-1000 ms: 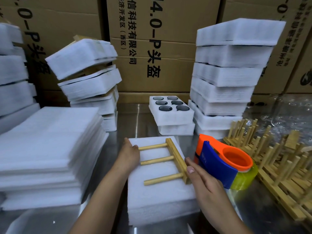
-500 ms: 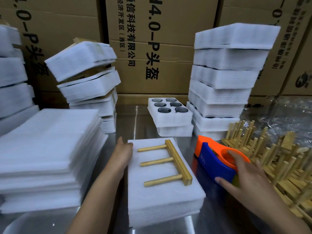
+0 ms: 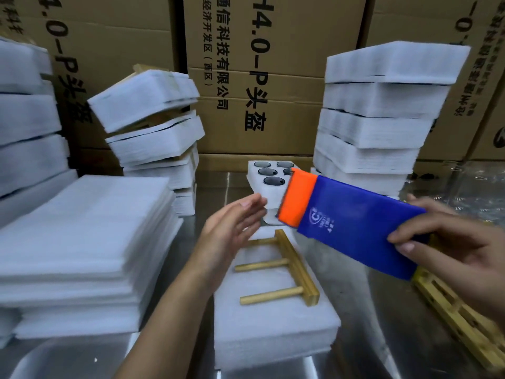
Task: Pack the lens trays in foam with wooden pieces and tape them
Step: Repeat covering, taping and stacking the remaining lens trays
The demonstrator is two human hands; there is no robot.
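Blue tape dispenser (image 3: pixel 352 222), orange end (image 3: pixel 299 199) up-left

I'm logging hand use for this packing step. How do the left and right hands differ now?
The left hand is open, fingers straight, holding nothing; the right hand grips the blue-and-orange tape dispenser. The left hand hovers over the foam pack bearing the wooden piece; the right hand is off to its right. Both are bare and lifted above the table.

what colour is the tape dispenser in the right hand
Blue body with an orange front end, seen in the head view: tape dispenser, right hand.
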